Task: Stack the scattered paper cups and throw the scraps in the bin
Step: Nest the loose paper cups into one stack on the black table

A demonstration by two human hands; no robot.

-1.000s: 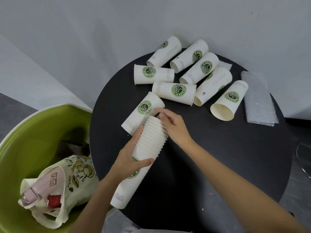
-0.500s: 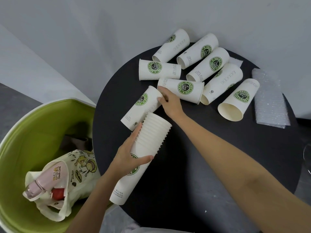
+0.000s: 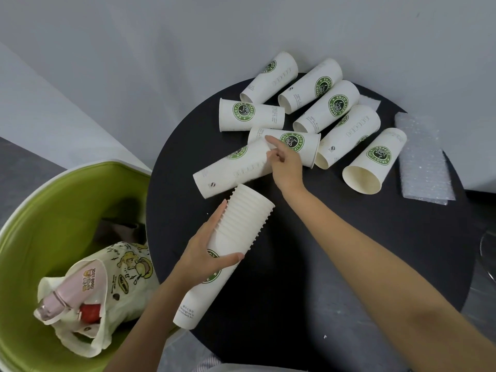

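Observation:
My left hand (image 3: 205, 253) grips a long stack of nested white paper cups (image 3: 236, 237), tilted with its open end up toward the table's middle. My right hand (image 3: 284, 162) holds the rim end of a single lying paper cup (image 3: 230, 170) just above the stack, fingers curled over its mouth. Several more white cups with green logos lie scattered on the round black table (image 3: 349, 264), among them one (image 3: 251, 115) at the left, one (image 3: 295, 143) behind my right hand and one (image 3: 375, 162) with its mouth facing me. A sheet of bubble wrap (image 3: 424, 162) lies at the table's right edge.
A green bin (image 3: 53, 210) stands left of the table, holding a printed plastic bag (image 3: 102, 291) with a pink bottle. A second small scrap of wrap (image 3: 371, 102) peeks out behind the far cups. A grey wall runs behind the table.
My right hand left the stack's mouth, reached forward to the nearest loose cup and took hold of its rim end. The cup has shifted slightly. My left hand keeps the stack.

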